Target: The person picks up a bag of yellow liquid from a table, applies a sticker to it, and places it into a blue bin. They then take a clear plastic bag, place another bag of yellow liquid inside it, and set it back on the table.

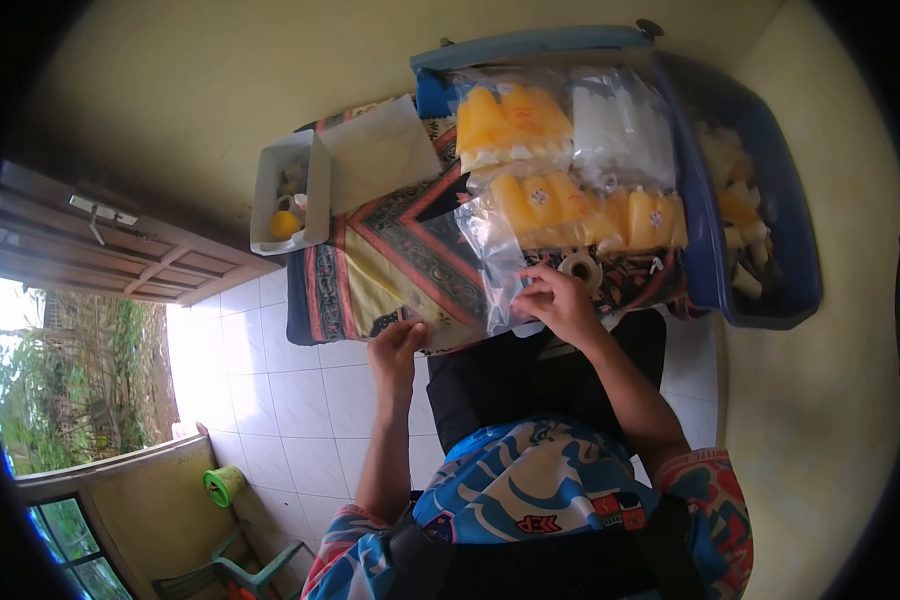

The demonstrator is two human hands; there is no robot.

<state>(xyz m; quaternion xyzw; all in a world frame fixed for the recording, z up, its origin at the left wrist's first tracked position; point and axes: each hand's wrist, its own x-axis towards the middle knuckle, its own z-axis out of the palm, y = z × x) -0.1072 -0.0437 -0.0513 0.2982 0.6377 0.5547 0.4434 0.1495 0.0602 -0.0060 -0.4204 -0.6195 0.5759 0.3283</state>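
Observation:
A flat, clear plastic bag (486, 245) lies across the patterned cloth near the table's front edge. My right hand (560, 303) is at the bag's right edge, fingers bent and pinched on the plastic. To the left, my left hand (397, 345) hovers over the cloth's front edge with its fingers curled against the thumb; whatever they hold, if anything, is too small to make out. Just behind my right hand sits a tape roll (580, 268). Beyond it lie clear packs of yellow-orange pieces (545, 205) with round labels.
A bigger bag of orange pieces (515, 120) and a bag of whitish pieces (622, 125) lie at the back. On the right stands a deep blue tub (795, 230) holding more pieces. A white box (315, 190) and a pale sheet (385, 150) are at the left.

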